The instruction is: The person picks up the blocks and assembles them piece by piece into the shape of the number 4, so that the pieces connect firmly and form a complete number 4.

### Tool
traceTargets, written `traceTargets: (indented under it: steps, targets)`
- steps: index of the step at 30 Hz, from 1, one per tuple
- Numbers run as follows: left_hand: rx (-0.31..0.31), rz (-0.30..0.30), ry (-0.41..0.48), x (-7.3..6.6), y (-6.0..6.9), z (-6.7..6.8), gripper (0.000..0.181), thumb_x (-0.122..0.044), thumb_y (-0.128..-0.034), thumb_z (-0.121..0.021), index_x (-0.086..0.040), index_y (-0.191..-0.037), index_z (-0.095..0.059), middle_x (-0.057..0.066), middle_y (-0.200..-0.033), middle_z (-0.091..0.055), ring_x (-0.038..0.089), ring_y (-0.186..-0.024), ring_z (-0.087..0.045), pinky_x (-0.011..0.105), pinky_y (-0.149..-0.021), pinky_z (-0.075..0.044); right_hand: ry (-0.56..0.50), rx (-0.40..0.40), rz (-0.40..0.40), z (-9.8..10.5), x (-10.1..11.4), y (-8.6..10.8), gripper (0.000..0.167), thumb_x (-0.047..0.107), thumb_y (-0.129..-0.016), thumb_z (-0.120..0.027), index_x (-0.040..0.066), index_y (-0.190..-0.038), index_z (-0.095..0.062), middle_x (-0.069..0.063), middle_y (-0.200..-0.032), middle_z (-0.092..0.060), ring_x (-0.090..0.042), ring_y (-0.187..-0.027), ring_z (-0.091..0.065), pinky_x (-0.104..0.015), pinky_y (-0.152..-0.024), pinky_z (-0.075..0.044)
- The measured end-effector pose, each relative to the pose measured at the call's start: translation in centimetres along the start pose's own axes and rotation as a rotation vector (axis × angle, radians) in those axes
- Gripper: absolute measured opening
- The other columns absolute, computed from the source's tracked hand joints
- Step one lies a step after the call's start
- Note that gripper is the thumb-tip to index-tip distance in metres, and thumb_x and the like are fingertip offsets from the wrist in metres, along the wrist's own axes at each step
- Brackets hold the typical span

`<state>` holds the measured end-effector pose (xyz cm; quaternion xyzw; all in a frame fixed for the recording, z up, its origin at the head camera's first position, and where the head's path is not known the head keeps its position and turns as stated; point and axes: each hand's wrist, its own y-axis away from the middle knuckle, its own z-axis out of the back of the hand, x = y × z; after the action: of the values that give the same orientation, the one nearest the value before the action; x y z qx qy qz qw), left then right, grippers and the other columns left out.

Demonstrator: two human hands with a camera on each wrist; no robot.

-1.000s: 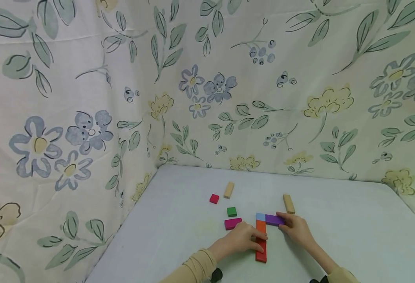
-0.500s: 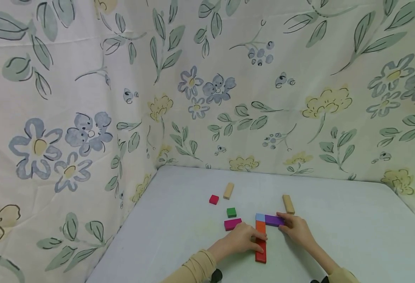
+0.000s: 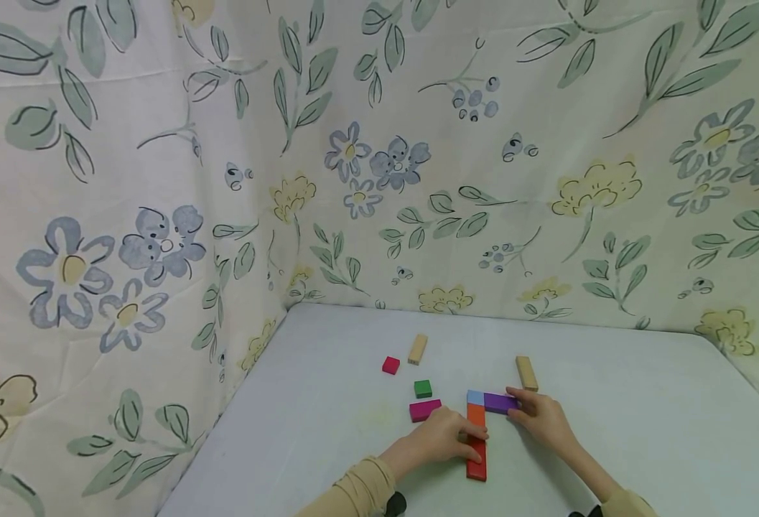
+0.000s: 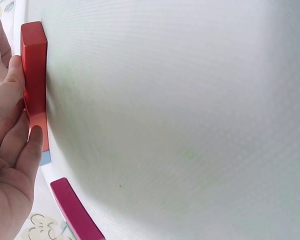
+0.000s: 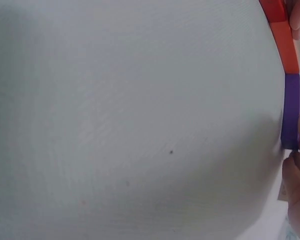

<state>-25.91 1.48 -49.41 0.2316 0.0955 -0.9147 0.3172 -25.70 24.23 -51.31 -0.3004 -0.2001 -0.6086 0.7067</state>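
A column of small painted blocks lies on the table: a red block [image 3: 476, 470] nearest, an orange block [image 3: 476, 415] beyond it, then a light blue block [image 3: 475, 397]. From the blue one, a purple block [image 3: 498, 403] extends to the right. My left hand [image 3: 440, 436] reaches over the column, its thumb resting on the red block and a finger lying across near the orange one. At the purple block's right end my right hand [image 3: 543, 424] pinches it between thumb and finger. A magenta block [image 4: 76, 210] lies just left of my left hand, partly covered by it.
Left of the column lie a green block [image 3: 423, 388], a small pinkish-red block [image 3: 390, 365] and a bare wooden block [image 3: 418, 349]. Another wooden block [image 3: 526, 373] lies behind my right hand. A floral cloth [image 3: 450, 244] hangs beyond the white table [image 3: 301, 402].
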Motion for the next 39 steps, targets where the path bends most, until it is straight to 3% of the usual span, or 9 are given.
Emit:
traceTargets:
  steps: [16,25,39]
  targets:
    - [-0.004,-0.011,0.014,0.2,-0.1,-0.2,0.036,-0.028,-0.0821,-0.073,-0.02,-0.117,-0.069,-0.011,-0.115,-0.068,-0.006,-0.095,-0.061,0.004,-0.067,-0.04,-0.027,0.004,0.006,1.5,0.8,-0.4,0.04,0.008,-0.087,-0.066,-0.003,-0.124,-0.059,-0.025,-0.12,-0.063,-0.041,-0.108,-0.061,-0.043,-0.083,-0.054]
    - [-0.011,-0.021,0.009,0.1,0.0,0.0,0.036,-0.028,-0.0822,-0.072,-0.019,-0.117,-0.069,-0.011,-0.116,-0.068,-0.005,-0.096,-0.061,0.004,-0.067,-0.04,-0.037,-0.075,0.044,3.8,1.1,-1.0,0.041,0.013,-0.086,-0.069,-0.006,-0.12,-0.061,-0.029,-0.117,-0.063,-0.041,-0.102,-0.064,-0.035,-0.074,-0.057]
    - [-0.011,0.012,0.028,0.0,0.2,-0.1,0.037,-0.027,-0.0812,-0.074,-0.02,-0.117,-0.069,-0.013,-0.116,-0.068,-0.005,-0.098,-0.061,0.005,-0.068,-0.041,0.021,-0.166,0.088,6.8,0.4,-1.5,0.04,0.016,-0.088,-0.067,-0.007,-0.121,-0.06,-0.029,-0.117,-0.062,-0.044,-0.102,-0.062,-0.035,-0.072,-0.057]
